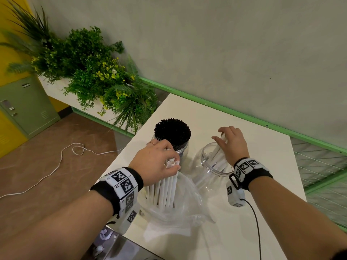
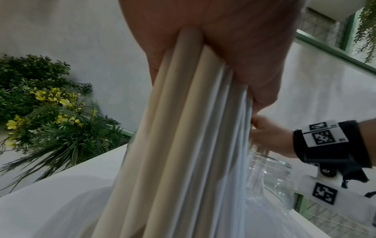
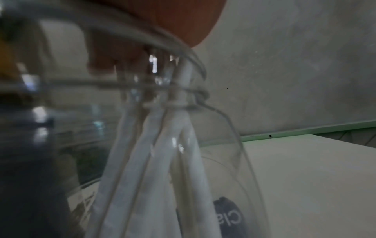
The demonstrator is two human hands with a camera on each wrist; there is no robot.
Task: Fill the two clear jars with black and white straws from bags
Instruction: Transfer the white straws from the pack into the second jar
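Note:
My left hand (image 1: 171,162) grips the tops of a bundle of white straws (image 1: 166,190) that stands in a crumpled clear bag (image 1: 169,216) at the table's near side. From the left wrist, the bundle (image 2: 183,145) runs down from the palm (image 2: 223,48). Over the right-hand clear jar (image 1: 201,171), my right hand (image 1: 223,136) pinches several white straws (image 1: 217,158) whose lower ends are inside it. Through the jar wall (image 3: 234,128) those straws (image 3: 152,177) fan out below the fingers (image 3: 105,54). The left jar (image 1: 181,152) is packed with black straws (image 1: 172,131).
The white table (image 1: 253,184) ends close on the left and near sides, and a green rail (image 1: 244,115) runs along the grey wall behind it. Plants (image 1: 90,72) stand at the back left. A white cable (image 1: 56,166) lies on the floor, and a black lead (image 1: 257,222) hangs from my right wrist.

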